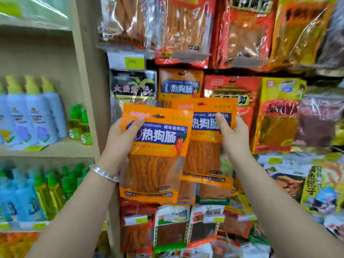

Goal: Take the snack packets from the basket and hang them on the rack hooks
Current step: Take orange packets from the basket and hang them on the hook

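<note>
Two orange hot-dog-sausage snack pkts are held up in front of the rack, one per hand. The left hand (122, 140) grips the front pkt (156, 155) at its upper left edge, thumb across the printed face, fingers behind. The right hand (233, 135) pinches the rear pkt (206, 146) at its upper right edge the same way. The front pkt overlaps the rear one's left side, and both tilt a little. The basket is not in view.

At 12 o'clock from the pair, a matching orange pkt (179, 86) already hangs on a hook (183, 73), prob. the target row. Red & yellow snack bags crowd 1 to 3 o'clock. A black pkt (133, 86) hangs at 11 o'clock, and spray bottles (31, 118) stand on a shelf at 9 o'clock.

Risks from here:
- Both hands are full, so there is no spare hand to steady the hook or hold neighbours back. A missed slot means a pkt sliding down behind the display.
- Each header slot is narrow, and the hook is blurred and half hidden. Pushing off-axis could tear the header.
- The grips are edge-only on glossy film, so a pkt may swing or slip out.
- With the pkts overlapping, moving one could drag the other.
- In the tight rows a nudge could knock hung bags off, or a pkt could land on the wrong hook.
</note>
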Demonstrator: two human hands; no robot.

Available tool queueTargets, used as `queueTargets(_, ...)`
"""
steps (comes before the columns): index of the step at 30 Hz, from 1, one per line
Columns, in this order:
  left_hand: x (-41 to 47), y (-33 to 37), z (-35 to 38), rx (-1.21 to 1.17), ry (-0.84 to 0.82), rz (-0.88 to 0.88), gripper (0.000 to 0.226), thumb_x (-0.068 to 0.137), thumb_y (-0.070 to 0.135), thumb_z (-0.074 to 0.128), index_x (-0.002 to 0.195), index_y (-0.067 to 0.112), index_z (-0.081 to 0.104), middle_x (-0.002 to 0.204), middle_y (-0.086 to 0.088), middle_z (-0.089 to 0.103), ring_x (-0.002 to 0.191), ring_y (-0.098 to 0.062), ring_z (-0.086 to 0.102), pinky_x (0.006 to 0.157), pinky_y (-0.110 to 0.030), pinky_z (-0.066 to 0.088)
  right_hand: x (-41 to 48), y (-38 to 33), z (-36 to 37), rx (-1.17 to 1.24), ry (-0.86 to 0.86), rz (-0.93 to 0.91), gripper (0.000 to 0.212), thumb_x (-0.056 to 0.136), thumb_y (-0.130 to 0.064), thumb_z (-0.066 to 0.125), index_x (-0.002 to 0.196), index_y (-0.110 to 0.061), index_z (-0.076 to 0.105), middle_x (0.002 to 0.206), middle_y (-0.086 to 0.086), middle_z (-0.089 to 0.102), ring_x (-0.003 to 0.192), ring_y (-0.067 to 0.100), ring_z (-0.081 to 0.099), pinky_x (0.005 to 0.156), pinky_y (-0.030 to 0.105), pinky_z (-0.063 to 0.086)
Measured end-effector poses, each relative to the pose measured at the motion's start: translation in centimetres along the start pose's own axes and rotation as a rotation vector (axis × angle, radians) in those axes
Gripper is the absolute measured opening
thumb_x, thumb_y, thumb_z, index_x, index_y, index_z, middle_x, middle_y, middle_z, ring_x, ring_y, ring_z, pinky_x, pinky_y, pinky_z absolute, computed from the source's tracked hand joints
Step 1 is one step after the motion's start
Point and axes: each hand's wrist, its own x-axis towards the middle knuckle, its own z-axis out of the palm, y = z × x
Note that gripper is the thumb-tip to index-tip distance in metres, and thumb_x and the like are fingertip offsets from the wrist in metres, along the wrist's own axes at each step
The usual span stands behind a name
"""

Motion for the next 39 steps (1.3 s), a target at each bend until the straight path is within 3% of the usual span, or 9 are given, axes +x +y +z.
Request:
queueTargets(6,4.6,0.1,0.0,-0.161,-0.044,-0.089,0.011,0.068,0.046,0.073,0.073,0.036,0.072,0.081,0.0,0.075,0.073,-0.017,0.072,0.057,-0.029,0.055,7.2,-1.2,3.4,0.134,-0.019,0.036,0.016,0.091,-0.036,0.058,0.079,-0.027,0.064,0.084,-0.012,0.07,0.086,0.01,0.067,0.084,0.036,0.053)
queueTargets(12,7.6,-0.7,1.0,-0.237,-0.082,-0.108,0.006,0.079,0.037,0.072,0.075,0.033,0.074,0.084,-0.003,0.076,0.075,-0.02,0.073,0.055,-0.029,0.055,10.7,-0.9,6.7,0.244,-0.056,0.137,0.014,0.091,-0.037,0.057,0.079,-0.029,0.058,0.078,-0.024,0.057,0.069,-0.014,0.055,0.065,0.019,0.041)
queueTargets(17,9.4,-0.9,1.6,-0.274,-0.075,-0.137,0.011,0.081,0.032,0.071,0.071,0.027,0.071,0.079,-0.004,0.075,0.069,-0.019,0.072,0.051,-0.027,0.054,12.4,-0.7,8.2,0.254,-0.104,0.259,0.056,0.087,-0.046,0.059,0.132,-0.014,0.049,0.133,-0.001,0.054,0.122,0.019,0.049,0.105,0.042,0.038)
queueTargets(20,9.9,-1.2,1.8,-0.26,-0.084,-0.147,0.014,0.081,0.033,0.071,0.068,0.028,0.07,0.075,-0.002,0.075,0.066,-0.017,0.072,0.05,-0.027,0.054,12.7,-0.1,8.4,0.242,-0.103,0.234,0.021,0.088,-0.042,0.058,0.097,-0.024,0.06,0.104,-0.002,0.062,0.101,0.019,0.059,0.087,0.034,0.042)
queueTargets(21,10.1,-1.3,1.8,-0.261,-0.089,-0.156,0.011,0.08,0.034,0.072,0.074,0.026,0.068,0.077,-0.003,0.075,0.067,-0.018,0.072,0.051,-0.027,0.054,12.7,0.2,8.5,0.248,-0.1,0.233,0.032,0.088,-0.042,0.057,0.079,-0.018,0.038,0.096,-0.005,0.059,0.091,0.014,0.057,0.08,0.033,0.039)
queueTargets(22,10.2,-1.4,1.8,-0.263,-0.092,-0.161,0.013,0.079,0.035,0.072,0.08,0.025,0.064,0.078,-0.003,0.075,0.069,-0.019,0.072,0.052,-0.028,0.055,12.7,0.6,8.5,0.251,-0.1,0.235,0.041,0.089,-0.043,0.057,0.122,-0.023,0.042,0.091,-0.008,0.057,0.085,0.01,0.053,0.076,0.032,0.036)
queueTargets(26,10.3,-1.3,2.2,-0.265,-0.111,-0.156,0.014,0.081,0.033,0.071,0.083,0.022,0.063,0.079,-0.004,0.075,0.069,-0.019,0.072,0.052,-0.027,0.055,12.8,0.4,9.1,0.213,-0.028,0.192,0.013,0.092,-0.033,0.05,0.084,-0.024,0.056,0.088,-0.007,0.06,0.086,0.014,0.055,0.068,0.028,0.042)
queueTargets(30,10.4,-1.2,2.4,-0.263,-0.109,-0.158,0.016,0.082,0.034,0.069,0.085,0.02,0.062,0.08,-0.003,0.075,0.071,-0.019,0.073,0.05,-0.026,0.054,13.7,0.0,10.3,0.084,-0.014,0.139,0.023,0.096,-0.027,0.034,0.105,-0.018,0.053,0.101,0.0,0.057,0.1,0.021,0.051,0.083,0.035,0.041)
queueTargets(39,10.9,-1.4,2.6,-0.265,-0.093,-0.154,0.016,0.081,0.036,0.071,0.084,0.023,0.062,0.084,-0.004,0.075,0.074,-0.02,0.073,0.055,-0.028,0.056,14.3,0.6,10.3,-0.168,-0.1,-0.067,0.022,0.1,-0.022,0.035,0.111,-0.01,0.05,0.084,-0.003,0.055,0.072,0.014,0.053,0.062,0.029,0.038)
